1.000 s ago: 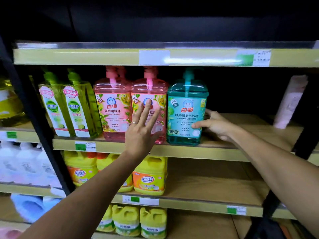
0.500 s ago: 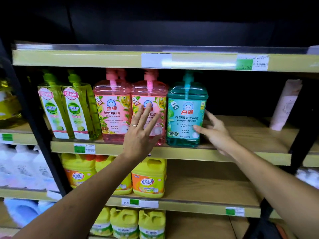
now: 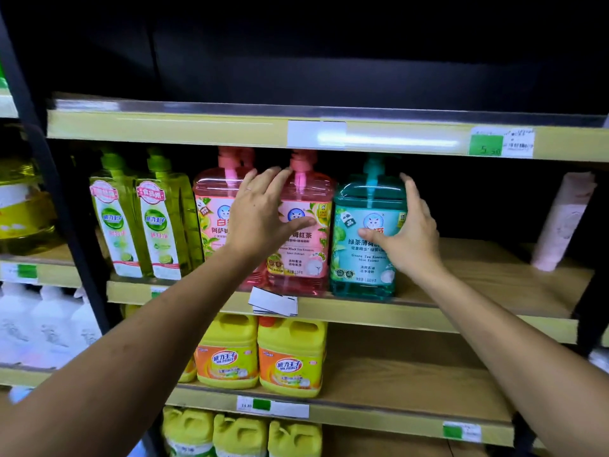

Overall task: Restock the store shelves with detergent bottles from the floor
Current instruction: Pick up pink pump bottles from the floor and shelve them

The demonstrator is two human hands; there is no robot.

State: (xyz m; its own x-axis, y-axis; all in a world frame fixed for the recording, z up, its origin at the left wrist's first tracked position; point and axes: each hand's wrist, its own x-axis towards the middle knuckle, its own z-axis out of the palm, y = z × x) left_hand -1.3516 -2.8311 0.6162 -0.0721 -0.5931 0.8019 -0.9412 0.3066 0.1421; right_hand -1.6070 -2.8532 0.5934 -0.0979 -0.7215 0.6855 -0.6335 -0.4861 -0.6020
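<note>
Middle shelf (image 3: 428, 310) held, left to right, two green bottles (image 3: 138, 222), two pink pump bottles (image 3: 296, 258), one teal bottle (image 3: 362, 258). Left hand (image 3: 260, 219) lay flat, fingers spread, across the pink bottles' fronts, thumb on the right one's label. Right hand (image 3: 408, 235) cupped the teal bottle's right side, thumb on its label, fingers round the far edge. A loose price tag (image 3: 273, 303) hung tilted off the shelf lip. Yellow jugs (image 3: 260, 357) sat on the shelf below.

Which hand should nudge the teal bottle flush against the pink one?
Right hand: it already wraps the teal pump bottle's outer side. The left hand rests on the pink pump bottle.
</note>
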